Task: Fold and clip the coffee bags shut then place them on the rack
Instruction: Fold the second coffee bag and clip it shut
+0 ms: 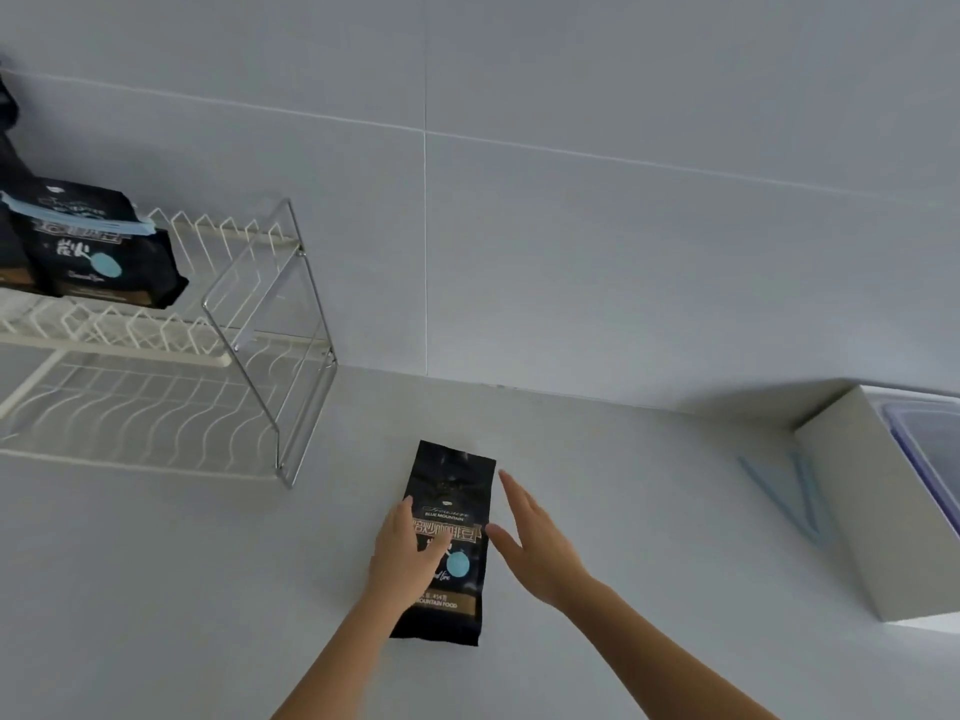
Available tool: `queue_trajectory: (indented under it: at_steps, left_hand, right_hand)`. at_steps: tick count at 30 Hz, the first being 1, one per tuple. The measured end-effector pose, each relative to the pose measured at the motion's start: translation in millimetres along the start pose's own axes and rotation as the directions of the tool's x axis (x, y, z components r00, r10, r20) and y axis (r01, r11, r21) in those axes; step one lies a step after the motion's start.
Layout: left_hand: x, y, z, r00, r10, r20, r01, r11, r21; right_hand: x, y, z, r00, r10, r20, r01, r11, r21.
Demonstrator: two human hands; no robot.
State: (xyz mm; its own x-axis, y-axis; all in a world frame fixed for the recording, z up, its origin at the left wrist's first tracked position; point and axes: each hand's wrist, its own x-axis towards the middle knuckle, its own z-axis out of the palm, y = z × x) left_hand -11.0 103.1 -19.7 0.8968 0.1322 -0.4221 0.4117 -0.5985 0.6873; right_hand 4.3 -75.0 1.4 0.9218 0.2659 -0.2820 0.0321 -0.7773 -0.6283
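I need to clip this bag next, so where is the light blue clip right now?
In the head view the light blue clip lies on the counter at the right, beside the white box, apart from the right hand.

A pale grey worktop (156, 589) runs to a tiled wall (623, 226) with thin grout lines. At the far right stands a white box (857, 511), holding a clear plastic container (930, 449) with a purplish rim.
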Motion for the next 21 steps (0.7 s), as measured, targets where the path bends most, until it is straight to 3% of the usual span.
queue_trajectory:
  at_steps: [2, 5, 9, 14, 21]
  left_hand:
    - [4.0, 0.1, 3.9, 0.998, -0.065, 0.000, 0.064, 0.990, -0.127]
    - [13.3, -3.2, -0.3, 0.984, -0.179, 0.011, 0.174, 0.933, -0.315]
    - [19.9, -6.6, -10.8, 0.955, -0.263, 0.135, 0.295, 0.827, -0.478]
    - [10.5, -14.4, -24.0, 0.959, -0.195, 0.207, 0.276, 0.815, -0.510]
    - [-24.7, -2.9, -37.1, 0.983, 0.056, 0.174, 0.063, 0.791, -0.609]
  right_hand:
    - [6.8, 1.9, 11.4, 0.978, 0.150, 0.147, -0.177, 0.967, 0.185]
    - [16.9, 2.3, 29.0, 0.926, 0.313, 0.213, -0.378, 0.798, 0.469]
    - [26.9, -4.0, 27.1, 0.874, 0.398, 0.278, -0.484, 0.668, 0.565]
    - [16.5, -2.0, 16.1, 0.940, 0.318, 0.125, -0.326, 0.727, 0.604]
    - [-36.1, -13.4, -5.6, 0.990, 0.124, -0.064, -0.055, 0.767, 0.640]
